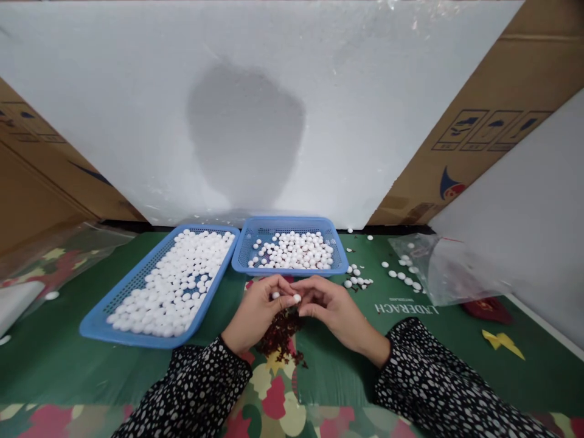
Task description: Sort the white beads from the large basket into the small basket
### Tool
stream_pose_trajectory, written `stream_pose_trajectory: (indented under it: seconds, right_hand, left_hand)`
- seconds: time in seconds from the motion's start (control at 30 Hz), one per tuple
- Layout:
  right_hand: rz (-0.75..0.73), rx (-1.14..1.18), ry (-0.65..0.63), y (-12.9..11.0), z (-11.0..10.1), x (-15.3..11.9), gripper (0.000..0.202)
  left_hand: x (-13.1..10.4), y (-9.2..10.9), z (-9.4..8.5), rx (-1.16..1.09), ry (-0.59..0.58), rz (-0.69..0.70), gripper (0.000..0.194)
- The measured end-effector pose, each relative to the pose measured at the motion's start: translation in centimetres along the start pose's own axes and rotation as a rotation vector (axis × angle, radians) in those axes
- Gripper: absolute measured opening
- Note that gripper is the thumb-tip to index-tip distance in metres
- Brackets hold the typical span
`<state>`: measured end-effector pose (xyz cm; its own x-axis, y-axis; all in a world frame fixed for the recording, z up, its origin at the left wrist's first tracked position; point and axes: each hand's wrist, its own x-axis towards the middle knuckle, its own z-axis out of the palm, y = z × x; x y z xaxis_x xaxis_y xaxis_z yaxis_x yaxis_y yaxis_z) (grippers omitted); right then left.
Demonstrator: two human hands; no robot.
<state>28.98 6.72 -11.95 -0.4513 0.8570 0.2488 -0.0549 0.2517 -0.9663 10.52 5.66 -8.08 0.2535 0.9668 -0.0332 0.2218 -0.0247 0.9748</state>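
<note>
My left hand (261, 309) is closed, with a small white ball (297, 298) pinched at its thumb tip and another white ball (275, 295) showing between its fingers. My right hand (329, 305) meets it from the right, its fingers curled near the first ball; whether they grip anything is too small to tell. Below both hands lies a pile of dark red bits (280, 337). Just behind them stands a blue basket (292, 272) partly filled with white balls. To the left, a longer blue basket (125, 336) holds many more white balls.
Loose white balls (357, 280) lie right of the smaller basket. Further right are a clear plastic bag (456, 274), a dark red item (488, 309) and yellow scraps (503, 342). A white panel (342, 121) and cardboard (515, 79) stand behind.
</note>
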Motion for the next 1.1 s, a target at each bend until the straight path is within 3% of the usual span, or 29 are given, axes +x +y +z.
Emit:
stream_pose_trajectory:
  seconds: [0.17,0.4,0.53,0.73,0.83,0.93,1.1]
  right_hand:
    - [-0.062,-0.141,0.011,-0.3,-0.3,-0.1,0.015]
    - [0.046,0.025,0.048,-0.3,-1.0,0.0,0.013]
    - [0.074,0.050,0.075,-0.4,-1.5,0.2,0.018]
    - [0.210,0.159,-0.070,-0.4,-1.8,-0.3,0.011]
    - [0.187,-0.110,-0.106,-0.1,-1.9,-0.8,0.021]
    - [0.045,-0.518,-0.149,0.2,-2.0,-1.1,0.026]
    - [-0.085,-0.645,-0.215,0.9,-1.8,-1.2,0.022]
  left_hand:
    - [0.0,-0.5,-0.1,-0.063,-0.015,-0.013,0.021]
    - [0.1,-0.5,-0.2,0.035,0.023,0.007,0.012]
    - [0.1,-0.7,-0.1,0.044,-0.018,0.030,0.015]
    - [0.0,-0.3,0.0,-0.076,-0.017,-0.034,0.008]
    - [0.2,-0.4,-0.2,-0.009,0.019,-0.066,0.008]
    - [0.3,-0.7,-0.2,-0.048,0.008,-0.088,0.011]
    - [0.4,-1.0,-0.1,-0.150,-0.024,-0.130,0.014]
